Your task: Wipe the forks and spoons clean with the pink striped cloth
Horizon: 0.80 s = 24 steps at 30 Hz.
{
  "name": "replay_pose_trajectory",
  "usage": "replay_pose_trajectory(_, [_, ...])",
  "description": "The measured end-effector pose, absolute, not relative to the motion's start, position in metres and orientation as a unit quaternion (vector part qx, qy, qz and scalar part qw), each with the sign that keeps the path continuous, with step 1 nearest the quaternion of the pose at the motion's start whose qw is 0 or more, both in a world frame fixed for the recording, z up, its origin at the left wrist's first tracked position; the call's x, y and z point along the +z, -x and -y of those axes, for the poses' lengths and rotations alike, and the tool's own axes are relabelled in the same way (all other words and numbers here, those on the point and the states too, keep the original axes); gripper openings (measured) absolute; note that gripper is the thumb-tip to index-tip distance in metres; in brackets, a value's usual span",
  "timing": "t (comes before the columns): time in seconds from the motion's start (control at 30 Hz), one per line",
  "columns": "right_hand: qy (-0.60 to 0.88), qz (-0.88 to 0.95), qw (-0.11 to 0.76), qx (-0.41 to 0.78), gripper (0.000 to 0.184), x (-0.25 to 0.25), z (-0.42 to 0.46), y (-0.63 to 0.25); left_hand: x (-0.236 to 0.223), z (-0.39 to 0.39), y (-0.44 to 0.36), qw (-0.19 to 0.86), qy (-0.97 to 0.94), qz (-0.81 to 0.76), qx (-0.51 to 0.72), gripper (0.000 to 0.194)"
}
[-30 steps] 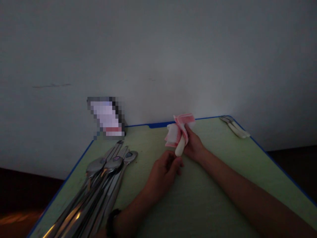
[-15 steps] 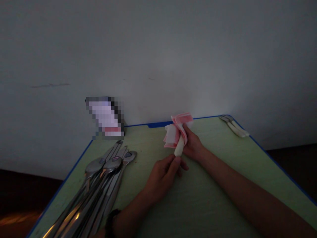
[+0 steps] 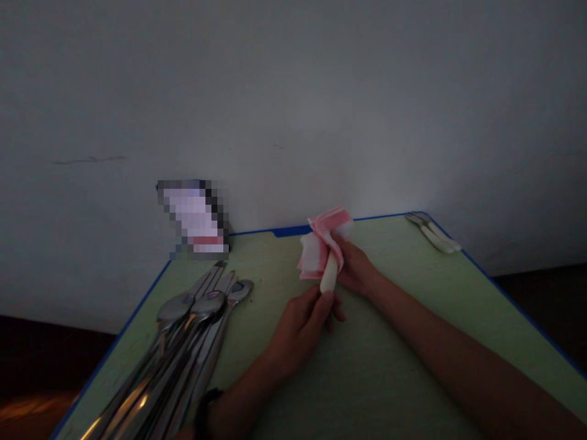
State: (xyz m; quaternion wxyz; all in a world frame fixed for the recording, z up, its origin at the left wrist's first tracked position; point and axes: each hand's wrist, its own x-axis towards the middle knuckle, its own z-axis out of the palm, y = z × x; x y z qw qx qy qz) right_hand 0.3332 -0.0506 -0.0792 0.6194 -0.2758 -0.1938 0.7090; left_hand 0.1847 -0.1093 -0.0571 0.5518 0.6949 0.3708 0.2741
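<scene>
A piece of cutlery with a thick white handle (image 3: 328, 275) is held over the middle of the table, its head hidden in a folded pink-and-white cloth (image 3: 314, 253). At the handle's near end, my left hand (image 3: 305, 321) pinches the tip between thumb and fingers. My right hand (image 3: 355, 266) is closed around the cloth from the right side, thumb on top, pressing it about the cutlery. Two white-handled forks (image 3: 433, 235) lie side by side at the far right corner.
A pile of metal spoons and other cutlery (image 3: 192, 330) lies along the left side of the green table (image 3: 389, 379), which has a blue edge. Behind it a blurred-out phone-like device (image 3: 195, 217) leans against the grey wall (image 3: 293, 110).
My right hand and the cloth have shifted slightly left and tilted. My left fingers, lower and looser at first, have closed on the handle's end.
</scene>
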Motion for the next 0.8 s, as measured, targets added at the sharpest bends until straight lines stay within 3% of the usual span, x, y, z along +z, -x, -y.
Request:
replay_pose_trajectory(0.23, [0.299, 0.24, 0.603, 0.7, 0.014, -0.0725, 0.0552, -0.3315, -0.0598, 0.1115, -0.1856, 0.522, -0.712, -0.379, 0.276, 0.034])
replay_pose_trajectory(0.8, [0.309, 0.22, 0.591, 0.711, 0.023, -0.0713, 0.0548, -0.3277, -0.0571, 0.1103, -0.186, 0.551, -0.698, -0.371, 0.267, 0.028])
